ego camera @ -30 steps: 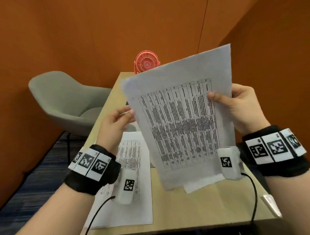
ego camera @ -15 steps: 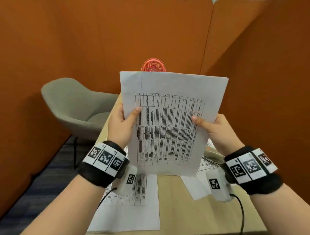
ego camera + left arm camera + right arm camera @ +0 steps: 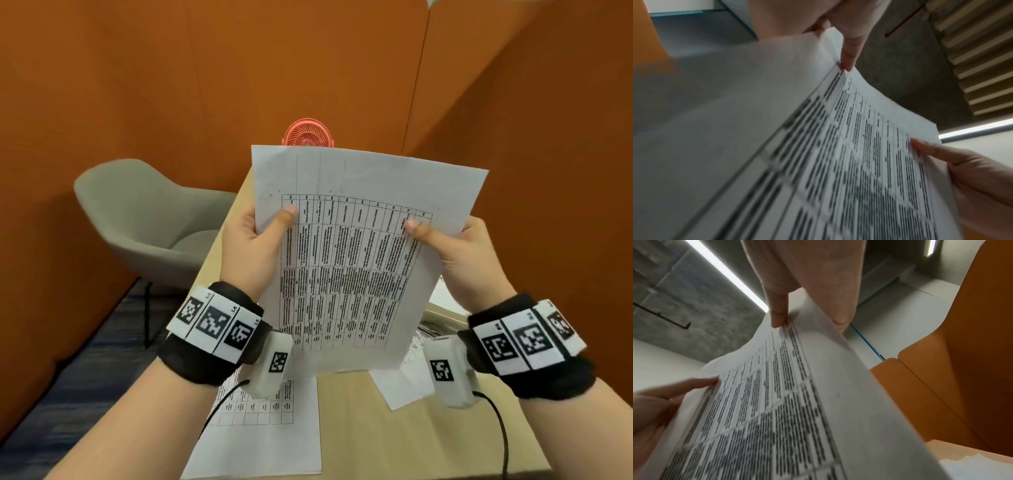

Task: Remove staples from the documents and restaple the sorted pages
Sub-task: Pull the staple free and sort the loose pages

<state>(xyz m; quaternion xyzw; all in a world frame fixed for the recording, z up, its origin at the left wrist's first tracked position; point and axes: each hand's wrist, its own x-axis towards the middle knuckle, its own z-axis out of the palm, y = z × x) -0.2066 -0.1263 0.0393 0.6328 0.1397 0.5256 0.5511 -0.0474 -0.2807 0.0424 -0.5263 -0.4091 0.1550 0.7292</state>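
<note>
Head view: flat rectangular printed paper (image 3: pixel 356 260).

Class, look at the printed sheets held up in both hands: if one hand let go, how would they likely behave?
The printed sheets look thin and already bow between the left hand and right hand, so they would probably droop.
They seem light, pinched only by thumbs and fingers.
No staple is visible, so pages might slide apart.

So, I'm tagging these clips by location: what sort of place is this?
Probably a small office booth or meeting pod: orange padded walls close in a narrow wooden desk, with a grey shell chair beside it and printed table sheets spread out.
</note>
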